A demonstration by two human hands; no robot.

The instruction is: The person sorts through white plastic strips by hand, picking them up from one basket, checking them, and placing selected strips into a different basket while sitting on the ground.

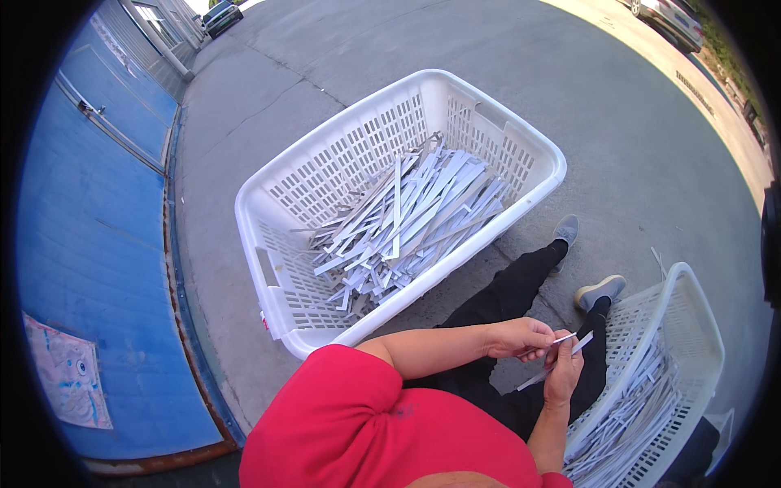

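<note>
Above my lap, both hands are close together around thin white strips. My left hand (519,338) is closed in a pinch at the near end of a narrow strip (565,337). My right hand (563,372) is wrapped round a flat white strip (582,342), whose end sticks out past the fingers. Another pale strip end (533,380) shows below the hands; which hand holds it I cannot tell. In front of me stands a large white slatted plastic basket (346,168) with a heap of white and grey strips (423,215) in it.
A second white basket (701,325), full of thin strips (639,415), stands at my right. My legs and grey shoes (600,291) are between the two baskets. A blue metal door (98,244) runs along the left. Parked cars (221,18) stand far off on the concrete ground (643,154).
</note>
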